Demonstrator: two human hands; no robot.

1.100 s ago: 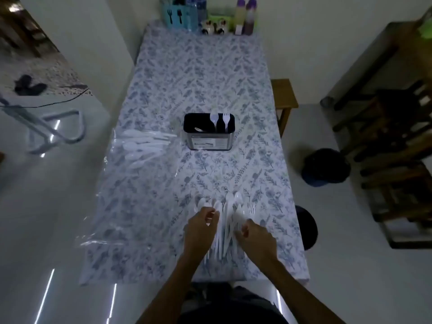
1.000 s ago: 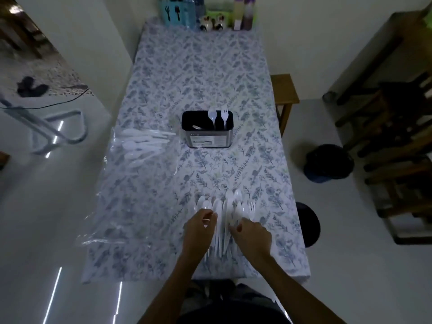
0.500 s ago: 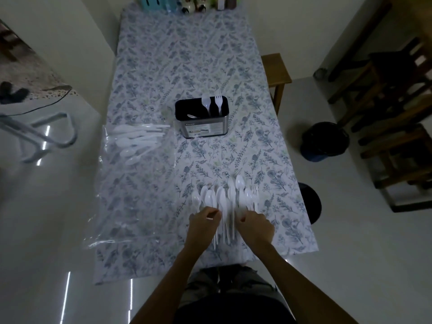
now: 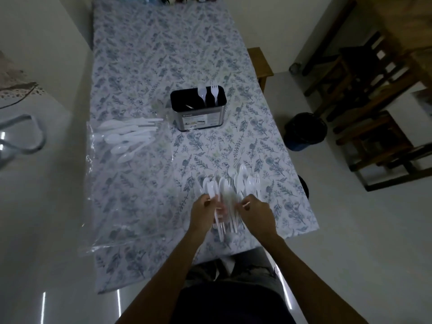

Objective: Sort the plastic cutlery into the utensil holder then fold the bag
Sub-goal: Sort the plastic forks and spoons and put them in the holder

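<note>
1. At six o'clock on the table (image 4: 145, 57), the left hand (image 4: 203, 215) and right hand (image 4: 257, 215) curl their fingers around a fanned bundle of cutlery (image 4: 230, 190).
2. Pick out one type at a time, I'd say.
3. Carry it toward twelve o'clock to the utensil holder (image 4: 198, 115), matching the spoon and fork standing there.
4. Leave the bag (image 4: 121, 183), at nine o'clock and holding more pieces, for later.

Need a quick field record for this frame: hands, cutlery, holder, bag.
left hand: grips the near cutlery bunch
right hand: grips the same bunch
cutlery bunch: white spoons and forks fanned out at the near table edge
utensil holder: upright mid-table, one spoon and one fork standing in it
bag: clear, flat on the table's left side, unfolded
bagged cutlery: white pieces lying at the bag's far end
</note>
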